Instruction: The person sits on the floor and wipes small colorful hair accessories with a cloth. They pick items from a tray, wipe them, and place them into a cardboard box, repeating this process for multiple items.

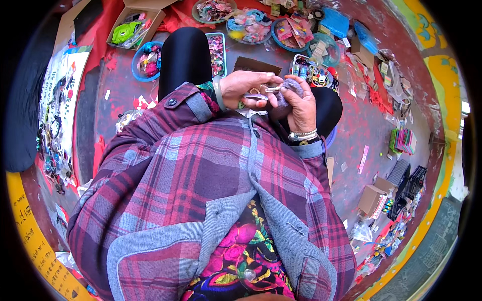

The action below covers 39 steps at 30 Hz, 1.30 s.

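Observation:
In front of my lap, my left hand and my right hand are close together with fingers curled. A fuzzy grey-purple soft band, perhaps a hair tie, is gripped in my right hand and partly hidden by its fingers. A short pale twisted strand spans the gap between the fingertips of both hands, and my left fingers close around its end. A small shiny oval piece lies against my left fingers; whether it is held or worn I cannot tell.
Beyond my knees stand a blue bowl of colourful trinkets, an open cardboard box and a white tray of small goods. A white sheet with sunglasses lies left. Small cartons and a black basket stand right.

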### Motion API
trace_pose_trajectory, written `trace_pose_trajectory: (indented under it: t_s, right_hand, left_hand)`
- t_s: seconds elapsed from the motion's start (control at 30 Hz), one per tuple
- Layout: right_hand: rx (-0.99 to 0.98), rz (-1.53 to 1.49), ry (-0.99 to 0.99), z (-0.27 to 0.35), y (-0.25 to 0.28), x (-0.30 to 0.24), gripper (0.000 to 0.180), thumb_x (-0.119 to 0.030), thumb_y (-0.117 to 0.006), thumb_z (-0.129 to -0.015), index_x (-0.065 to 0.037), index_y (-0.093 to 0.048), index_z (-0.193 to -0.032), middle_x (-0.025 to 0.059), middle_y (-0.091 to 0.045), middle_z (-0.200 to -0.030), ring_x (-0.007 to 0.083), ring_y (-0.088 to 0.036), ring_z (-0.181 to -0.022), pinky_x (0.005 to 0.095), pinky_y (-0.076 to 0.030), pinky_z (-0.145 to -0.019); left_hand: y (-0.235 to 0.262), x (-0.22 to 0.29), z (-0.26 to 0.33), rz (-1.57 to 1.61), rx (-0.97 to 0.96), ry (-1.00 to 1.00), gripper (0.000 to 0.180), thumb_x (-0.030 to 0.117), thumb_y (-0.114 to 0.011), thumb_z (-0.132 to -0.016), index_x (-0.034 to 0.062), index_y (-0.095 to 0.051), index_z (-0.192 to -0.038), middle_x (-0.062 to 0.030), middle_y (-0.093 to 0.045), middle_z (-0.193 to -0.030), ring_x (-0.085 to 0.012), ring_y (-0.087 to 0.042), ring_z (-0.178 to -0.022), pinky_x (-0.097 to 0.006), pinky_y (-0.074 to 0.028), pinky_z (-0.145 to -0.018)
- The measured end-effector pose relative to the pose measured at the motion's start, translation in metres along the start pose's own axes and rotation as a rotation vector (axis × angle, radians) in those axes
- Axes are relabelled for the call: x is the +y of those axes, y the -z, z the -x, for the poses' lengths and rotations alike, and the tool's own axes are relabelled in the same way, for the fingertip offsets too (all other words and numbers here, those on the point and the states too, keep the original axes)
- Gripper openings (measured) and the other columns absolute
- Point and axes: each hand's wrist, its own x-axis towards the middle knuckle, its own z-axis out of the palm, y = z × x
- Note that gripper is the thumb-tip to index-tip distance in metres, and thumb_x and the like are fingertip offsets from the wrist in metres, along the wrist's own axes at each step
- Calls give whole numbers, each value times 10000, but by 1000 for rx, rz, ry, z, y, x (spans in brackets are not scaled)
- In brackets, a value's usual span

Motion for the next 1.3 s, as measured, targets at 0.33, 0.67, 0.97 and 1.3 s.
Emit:
trace_pose_trajectory:
  t_s: [0.33,0.67,0.97,1.3]
  right_hand:
    - [156,-86,12,-8,7,7,215,10,-618,-763,-2,-534,-960,44,-582,-821,124,-577,-713,234,-469,-666]
    - [140,-102,47,-10,26,-8,223,-141,-534,-878,3,-488,-1043,152,-616,-875,185,-604,-764,288,-486,-707]
    - [-77,13,86,0,-1,-29,326,-184,-469,-919,-21,-387,-1190,136,-551,-1085,177,-560,-948,289,-455,-830]
    - [-66,550,259,-2,-7,-2,156,-58,-609,-813,-28,-564,-959,4,-575,-819,58,-515,-747,201,-433,-664]
  left_hand:
    - [0,-11,-6,-568,293,-290,166,151,-575,-856,36,-605,-972,-9,-616,-752,-54,-539,-577,-165,-380,-464]
    - [13,3,-1,-69,210,-205,176,126,-516,-888,-11,-552,-993,-88,-621,-816,-53,-544,-582,-114,-345,-401]
    - [3,1,-3,-231,240,-195,155,117,-532,-877,3,-564,-978,-62,-626,-789,-53,-539,-577,-132,-357,-422]
    - [-3,-4,-2,-341,213,-187,147,129,-573,-854,11,-576,-941,-63,-623,-769,-67,-529,-544,-147,-333,-411]
